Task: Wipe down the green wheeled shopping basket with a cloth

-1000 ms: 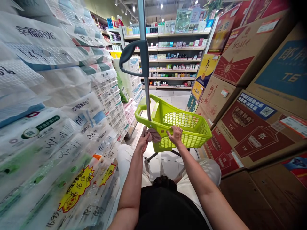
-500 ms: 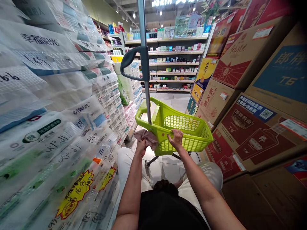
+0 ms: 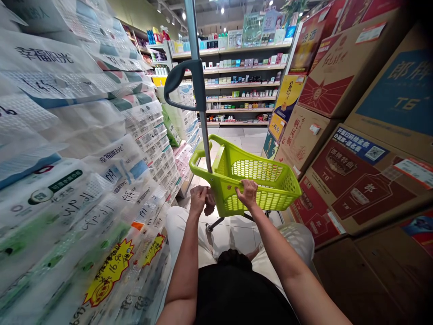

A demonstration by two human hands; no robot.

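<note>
A lime-green shopping basket cart (image 3: 227, 192) with perforated sides stands in front of me. Its grey pole carries a dark grey loop handle (image 3: 201, 85). My right hand (image 3: 248, 193) grips the near rim of the basket, fingers curled over the edge. At the basket's left end, my left hand (image 3: 198, 198) is closed on a pinkish-brown cloth (image 3: 210, 203), which hangs bunched beside the green side wall. Much of the cloth is hidden behind the hand. The basket's visible inside shows only green mesh.
Stacked white tissue packs (image 3: 111, 158) rise close on my left. Cardboard boxes (image 3: 365, 180) are piled high on my right. Across the tiled floor (image 3: 237, 232) at the far end stand shelves (image 3: 240, 83) of small packaged goods. A cart wheel (image 3: 209, 228) shows near my legs.
My left hand has shifted slightly left and up, and the cloth, spread out before, now looks bunched and mostly hidden. My right hand stays on the rim.
</note>
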